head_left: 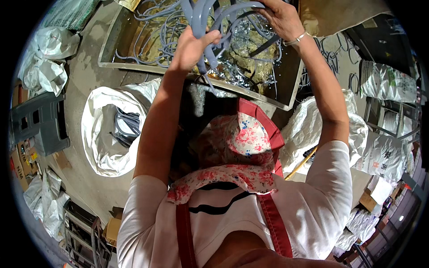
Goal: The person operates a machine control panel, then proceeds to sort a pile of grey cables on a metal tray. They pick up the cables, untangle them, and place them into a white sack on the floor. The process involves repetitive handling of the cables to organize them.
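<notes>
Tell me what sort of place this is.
Probably a small workshop or factory floor. Both hands, left and right, lift grey rubber strips from a water tank; more strips fill a white sack, and stuffed bags are stacked nearby.

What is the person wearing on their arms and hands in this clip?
Both hands are bare, no gloves: the left hand and right hand alike. A thin silvery bracelet circles the right wrist. The forearms are uncovered; short white sleeves end above the elbows. Red apron straps run over the white shirt, with a floral scarf at the neck.
</notes>
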